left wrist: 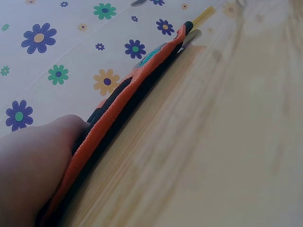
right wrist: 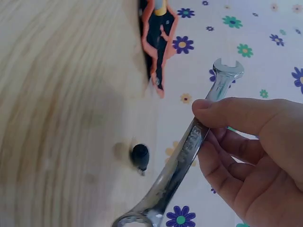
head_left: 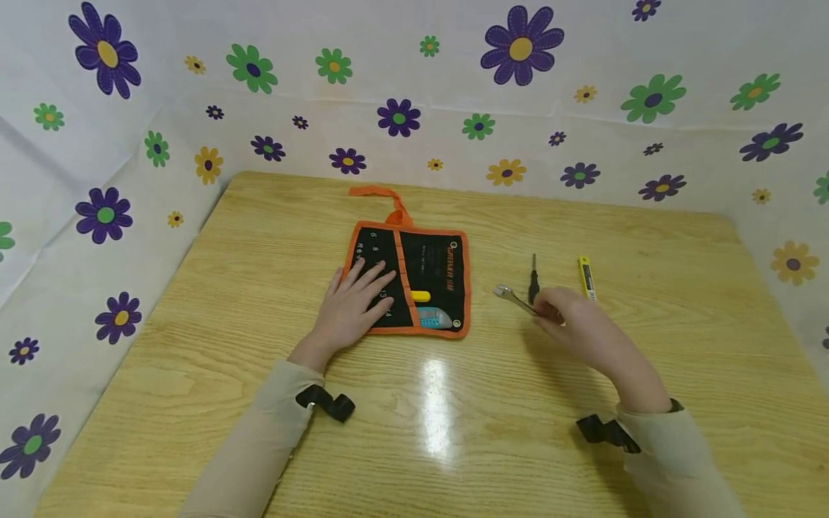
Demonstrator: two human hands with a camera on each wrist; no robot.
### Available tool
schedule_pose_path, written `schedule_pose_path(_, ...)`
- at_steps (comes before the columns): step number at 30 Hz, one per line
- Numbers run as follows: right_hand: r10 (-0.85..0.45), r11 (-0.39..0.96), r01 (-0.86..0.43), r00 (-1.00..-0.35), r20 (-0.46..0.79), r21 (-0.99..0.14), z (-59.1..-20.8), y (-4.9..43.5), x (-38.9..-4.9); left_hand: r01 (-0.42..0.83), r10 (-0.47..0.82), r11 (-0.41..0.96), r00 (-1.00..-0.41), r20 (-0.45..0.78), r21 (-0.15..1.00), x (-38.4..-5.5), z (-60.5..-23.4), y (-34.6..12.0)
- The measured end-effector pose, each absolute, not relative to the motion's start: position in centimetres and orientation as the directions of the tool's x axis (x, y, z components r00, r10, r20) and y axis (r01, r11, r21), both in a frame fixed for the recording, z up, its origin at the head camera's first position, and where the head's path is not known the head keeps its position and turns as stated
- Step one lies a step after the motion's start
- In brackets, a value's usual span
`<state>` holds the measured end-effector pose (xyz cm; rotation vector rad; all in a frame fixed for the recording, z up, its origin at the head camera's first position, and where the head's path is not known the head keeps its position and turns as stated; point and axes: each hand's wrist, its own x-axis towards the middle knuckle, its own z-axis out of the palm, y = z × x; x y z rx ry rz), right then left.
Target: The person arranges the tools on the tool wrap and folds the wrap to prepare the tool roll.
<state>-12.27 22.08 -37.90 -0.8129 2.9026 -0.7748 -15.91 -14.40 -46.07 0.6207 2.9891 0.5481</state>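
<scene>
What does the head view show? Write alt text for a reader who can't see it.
The right hand holds a wrench over a wooden table, and the left hand rests on a black, orange-edged pouch. A teal tool shows in the pouch; a screwdriver and a narrow yellow pack lie near the right hand.

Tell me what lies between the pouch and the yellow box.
In the head view, the screwdriver lies there; the right hand holds a wrench over that gap.

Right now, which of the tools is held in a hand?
The silver wrench, pinched in the right hand; the black screwdriver lies on the table, while the teal knife and yellow item sit in the pouch.
</scene>
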Motion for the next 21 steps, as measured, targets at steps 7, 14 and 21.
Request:
schedule_pose_path(7, -0.443, 0.696, -0.535, -0.845, 0.299, -0.479, -37.4, 20.7, -12.4, 0.378, 0.393, 0.858, -0.919, 0.029, 0.348, -15.9, -46.0, -14.4)
schedule_pose_path(14, -0.328, 0.649, -0.487, -0.872, 0.364, -0.584, -36.8, 18.7, -13.2, 0.376, 0.394, 0.859, -0.919, 0.023, 0.348, -16.0, -45.9, -14.4)
schedule_pose_path(21, -0.237, 0.609, -0.423, -0.904, 0.355, -0.671, -37.2, 16.6, -14.4, 0.371, 0.391, 0.86, -0.92, 0.013, 0.351, -15.9, -45.9, -14.4)
